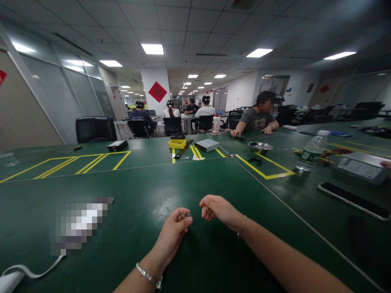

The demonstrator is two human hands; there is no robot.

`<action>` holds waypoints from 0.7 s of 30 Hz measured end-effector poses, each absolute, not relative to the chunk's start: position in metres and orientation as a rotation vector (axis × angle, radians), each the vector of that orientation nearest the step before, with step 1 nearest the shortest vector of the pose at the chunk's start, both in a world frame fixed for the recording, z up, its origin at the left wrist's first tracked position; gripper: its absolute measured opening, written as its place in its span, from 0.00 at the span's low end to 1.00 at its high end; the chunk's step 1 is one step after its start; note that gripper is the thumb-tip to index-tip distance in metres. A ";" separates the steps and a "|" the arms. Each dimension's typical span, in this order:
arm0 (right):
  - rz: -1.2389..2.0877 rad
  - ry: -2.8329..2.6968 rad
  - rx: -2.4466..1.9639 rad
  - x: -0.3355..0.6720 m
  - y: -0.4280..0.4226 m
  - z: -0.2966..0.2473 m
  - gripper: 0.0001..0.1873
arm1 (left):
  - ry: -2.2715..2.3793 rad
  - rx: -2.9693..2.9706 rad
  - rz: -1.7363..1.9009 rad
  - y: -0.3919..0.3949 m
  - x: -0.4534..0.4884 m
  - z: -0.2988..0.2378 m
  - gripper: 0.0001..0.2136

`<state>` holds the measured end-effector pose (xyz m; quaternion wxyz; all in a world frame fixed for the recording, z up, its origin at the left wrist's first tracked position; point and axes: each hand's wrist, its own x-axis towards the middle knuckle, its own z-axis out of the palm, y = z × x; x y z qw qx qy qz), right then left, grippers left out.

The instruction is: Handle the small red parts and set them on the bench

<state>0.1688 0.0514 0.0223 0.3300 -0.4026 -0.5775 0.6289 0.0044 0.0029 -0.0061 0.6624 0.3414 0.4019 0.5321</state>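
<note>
Both my hands hover just above the green table (128, 203), close together near its front. My left hand (174, 230) is closed in a pinch on a tiny dark metal part (187, 214) at its fingertips. My right hand (217, 208) is curled shut a few centimetres to the right, with a small orange tip (202, 204) showing at its fingers; what it belongs to I cannot make out. Each wrist wears a thin bracelet.
A blurred-out flat object (80, 223) with a white cable lies to the left. A phone (354, 200), a water bottle (310, 151), a metal bowl (260, 146), a yellow bin (177, 143) and a grey box (207, 145) lie farther off. A seated person (258, 118) works across the table.
</note>
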 end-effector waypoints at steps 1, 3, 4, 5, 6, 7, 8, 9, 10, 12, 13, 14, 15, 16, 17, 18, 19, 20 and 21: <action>1.653 -1.510 -1.040 0.169 0.052 0.021 0.18 | 0.911 0.780 1.192 0.003 0.004 -0.006 0.10; 1.650 -1.513 -1.000 0.170 0.053 0.020 0.18 | 0.917 0.787 1.170 0.002 0.005 -0.005 0.13; 1.641 -1.510 -0.983 0.170 0.053 0.019 0.18 | 0.922 0.785 1.163 0.002 0.004 -0.005 0.14; 1.634 -1.503 -0.973 0.170 0.053 0.019 0.17 | 0.927 0.779 1.162 0.002 0.004 -0.004 0.15; 1.635 -1.491 -0.969 0.170 0.052 0.018 0.17 | 0.931 0.773 1.162 0.002 0.004 -0.004 0.15; 1.647 -1.473 -0.969 0.170 0.052 0.018 0.17 | 0.937 0.771 1.164 0.002 0.004 -0.004 0.15; 1.668 -1.452 -0.970 0.169 0.051 0.019 0.17 | 0.942 0.775 1.165 0.002 0.004 -0.004 0.14; 1.695 -1.426 -0.970 0.168 0.051 0.019 0.17 | 0.948 0.786 1.168 0.002 0.004 -0.004 0.13; 1.722 -1.399 -0.966 0.168 0.050 0.019 0.17 | 0.955 0.805 1.174 0.002 0.005 -0.005 0.13; 1.766 -1.348 -0.950 0.166 0.048 0.020 0.17 | 0.980 0.854 1.191 0.002 0.006 -0.005 0.12; 1.781 -1.326 -0.941 0.165 0.047 0.020 0.17 | 1.003 0.884 1.197 0.001 0.006 -0.005 0.12; 1.794 -1.309 -0.932 0.164 0.046 0.020 0.16 | 1.032 0.917 1.204 0.001 0.006 -0.004 0.13; 1.805 -1.293 -0.921 0.164 0.046 0.020 0.16 | 1.064 0.953 1.208 0.000 0.007 -0.003 0.13; 1.815 -1.281 -0.911 0.163 0.045 0.020 0.15 | 1.099 0.994 1.209 0.000 0.007 -0.002 0.13; 1.825 -1.272 -0.900 0.163 0.044 0.020 0.15 | 1.136 1.038 1.208 0.000 0.006 -0.002 0.12; 1.836 -1.266 -0.889 0.163 0.044 0.019 0.15 | 1.173 1.089 1.209 0.000 0.005 -0.001 0.12; 1.848 -1.261 -0.880 0.163 0.043 0.019 0.15 | 1.209 1.146 1.213 0.000 0.005 0.000 0.12; 1.858 -1.257 -0.873 0.163 0.043 0.018 0.15 | 1.242 1.205 1.219 0.000 0.004 0.001 0.11; 1.867 -1.254 -0.868 0.163 0.043 0.018 0.15 | 1.268 1.257 1.227 0.000 0.003 0.001 0.11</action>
